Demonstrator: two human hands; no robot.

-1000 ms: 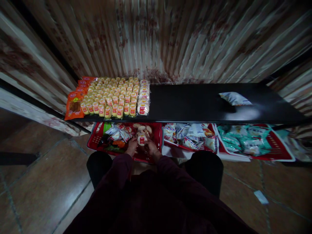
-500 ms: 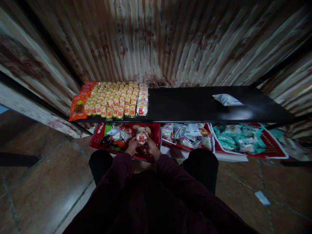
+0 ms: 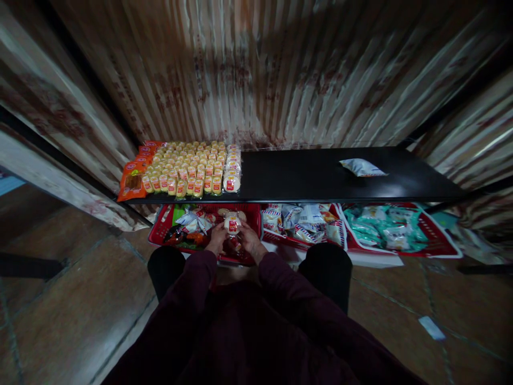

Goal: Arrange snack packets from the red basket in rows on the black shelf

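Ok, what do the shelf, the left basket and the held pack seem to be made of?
Shelf: perhaps painted metal or laminate; smooth, black, semi-gloss, with a soft glare toward its right end.
Left basket: likely moulded plastic, smooth-looking, red, with holes through its wall.
Held pack: apparently clear plastic film, as pale contents show through; gloss unclear.

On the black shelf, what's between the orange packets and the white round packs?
Head view: rows of small yellow packs stand between the orange packets and white round packs.
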